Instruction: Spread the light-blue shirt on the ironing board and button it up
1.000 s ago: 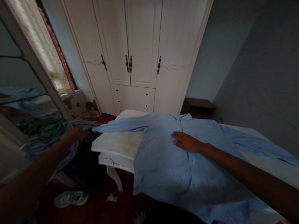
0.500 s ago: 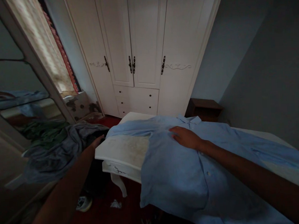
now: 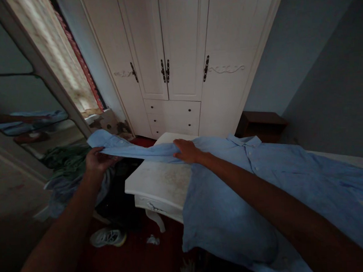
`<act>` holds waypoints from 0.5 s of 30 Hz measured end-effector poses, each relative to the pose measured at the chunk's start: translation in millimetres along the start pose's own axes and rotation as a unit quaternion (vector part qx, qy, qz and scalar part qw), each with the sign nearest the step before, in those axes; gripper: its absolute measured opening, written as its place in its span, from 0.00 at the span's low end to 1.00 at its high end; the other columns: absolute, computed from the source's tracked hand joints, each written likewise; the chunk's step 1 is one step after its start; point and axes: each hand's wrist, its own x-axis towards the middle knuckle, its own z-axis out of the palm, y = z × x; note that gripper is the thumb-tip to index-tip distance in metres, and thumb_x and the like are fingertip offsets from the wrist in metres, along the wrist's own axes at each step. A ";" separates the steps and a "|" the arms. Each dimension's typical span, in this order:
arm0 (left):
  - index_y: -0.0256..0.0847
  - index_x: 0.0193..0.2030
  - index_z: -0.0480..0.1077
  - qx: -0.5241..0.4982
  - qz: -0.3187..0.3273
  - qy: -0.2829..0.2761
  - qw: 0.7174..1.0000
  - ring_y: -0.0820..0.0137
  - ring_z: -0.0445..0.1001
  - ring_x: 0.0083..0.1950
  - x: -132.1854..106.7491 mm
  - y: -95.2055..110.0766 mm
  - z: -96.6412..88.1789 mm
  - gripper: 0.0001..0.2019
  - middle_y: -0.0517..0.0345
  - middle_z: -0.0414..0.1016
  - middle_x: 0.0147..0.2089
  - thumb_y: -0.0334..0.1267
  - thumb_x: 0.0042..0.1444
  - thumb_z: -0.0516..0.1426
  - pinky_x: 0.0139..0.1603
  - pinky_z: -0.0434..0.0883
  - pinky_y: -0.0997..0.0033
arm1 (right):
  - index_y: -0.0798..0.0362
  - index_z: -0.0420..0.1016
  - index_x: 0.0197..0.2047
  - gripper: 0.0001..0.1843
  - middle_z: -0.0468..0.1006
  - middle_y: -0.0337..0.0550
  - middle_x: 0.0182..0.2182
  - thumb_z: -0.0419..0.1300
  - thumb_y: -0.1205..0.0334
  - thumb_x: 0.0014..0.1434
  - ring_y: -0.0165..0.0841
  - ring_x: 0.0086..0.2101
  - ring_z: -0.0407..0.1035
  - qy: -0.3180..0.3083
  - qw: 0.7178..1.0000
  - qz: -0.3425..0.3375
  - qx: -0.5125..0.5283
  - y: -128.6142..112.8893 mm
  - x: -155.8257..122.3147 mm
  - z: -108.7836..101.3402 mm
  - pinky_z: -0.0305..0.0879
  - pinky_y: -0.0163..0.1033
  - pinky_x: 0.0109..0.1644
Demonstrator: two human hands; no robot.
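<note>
A light blue button-up shirt (image 3: 225,203) lies spread over a white table (image 3: 156,178), its collar at the far edge and its lower part hanging over the near edge. The left-hand sleeve (image 3: 133,151) is stretched out past the table's end. My left hand (image 3: 98,159) grips that sleeve near the cuff, which is lifted off the table. Higher up the same sleeve, by the shoulder, my right hand (image 3: 187,150) holds the cloth between thumb and fingers. The other sleeve runs off toward the right edge of the view.
Beyond the table stands a white wardrobe (image 3: 176,46) with dark handles. A low brown cabinet (image 3: 262,123) is at the right. A mirror (image 3: 28,100) leans at left above a pile of clothes (image 3: 65,167). On the red floor lies a shoe (image 3: 109,237).
My left hand has taken the sleeve and raised its cuff end, pulling it straight. My right hand has slid left from the shirt's chest to the upper sleeve.
</note>
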 end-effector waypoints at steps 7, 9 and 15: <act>0.36 0.37 0.65 -0.167 0.000 -0.005 0.986 0.66 0.74 0.37 -22.4 4.6 3.8 0.11 0.54 0.74 0.31 0.28 0.45 0.50 0.47 0.75 0.58 | 0.55 0.74 0.39 0.09 0.77 0.47 0.39 0.58 0.59 0.58 0.40 0.43 0.70 0.040 0.995 0.032 0.090 12.5 21.1 -3.7 0.61 0.46 0.50; 0.34 0.40 0.66 -0.201 0.024 -0.060 0.977 0.60 0.75 0.44 -30.5 5.8 4.9 0.15 0.48 0.76 0.37 0.31 0.43 0.51 0.49 0.75 0.53 | 0.55 0.72 0.34 0.09 0.75 0.42 0.34 0.54 0.60 0.60 0.34 0.38 0.69 0.066 0.989 0.009 0.131 19.4 21.1 -15.0 0.62 0.39 0.45; 0.35 0.46 0.67 -0.175 0.044 -0.075 0.981 0.54 0.76 0.48 -51.3 4.8 12.0 0.30 0.48 0.77 0.38 0.25 0.28 0.50 0.46 0.77 0.54 | 0.54 0.66 0.34 0.12 0.70 0.40 0.31 0.48 0.57 0.62 0.30 0.33 0.65 0.163 0.964 -0.009 0.210 39.4 17.7 -38.9 0.61 0.34 0.39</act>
